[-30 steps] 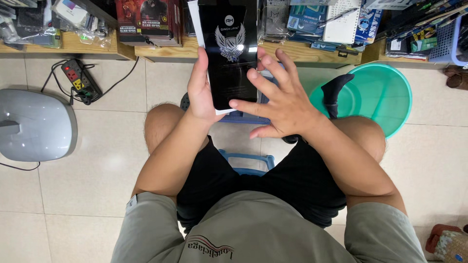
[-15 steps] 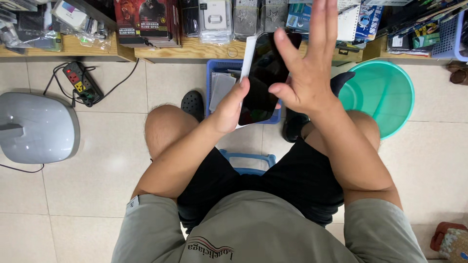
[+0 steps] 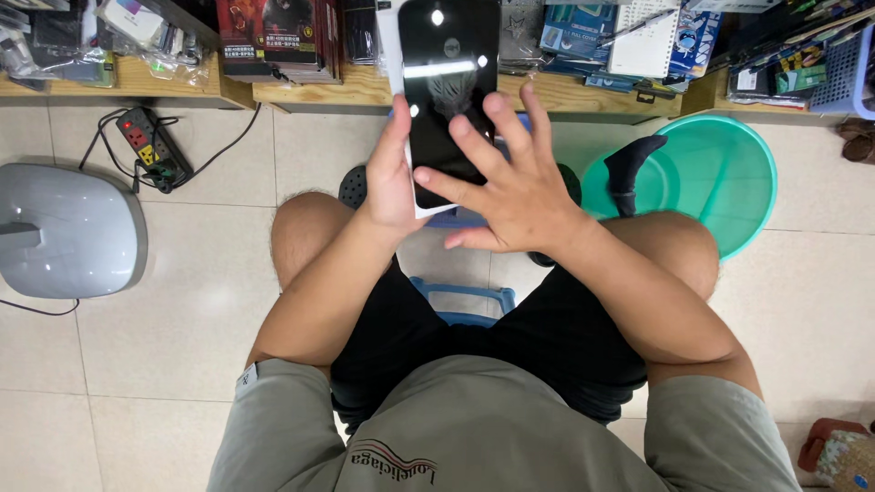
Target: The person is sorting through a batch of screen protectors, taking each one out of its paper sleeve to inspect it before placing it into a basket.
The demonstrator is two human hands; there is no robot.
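**Glossy black panel held up over the knees, both hands on it**

Seated above a blue stool (image 3: 465,301), knees apart, over pale floor tiles (image 3: 182,301). Left hand (image 3: 394,187) clamped on the lower left edge of the glossy black panel (image 3: 448,82), thumb up along the side. Panel upright, white-edged, raised in front of the wooden shelf (image 3: 365,91), reflecting ceiling lights. Right hand (image 3: 515,187) spread flat, fingers apart, fingertips (image 3: 492,102) pressed on the panel's lower face; not gripping. Teal plastic basin (image 3: 729,173) on the floor to the right, just beside the right knee, dark sock (image 3: 629,164) lying over its rim. Grey rounded base (image 3: 64,232) at far left, black power strip (image 3: 150,146) with cable near it. Packaged goods (image 3: 273,36) stacked along the shelf behind the panel. Blue basket (image 3: 848,73) at the upper right corner.
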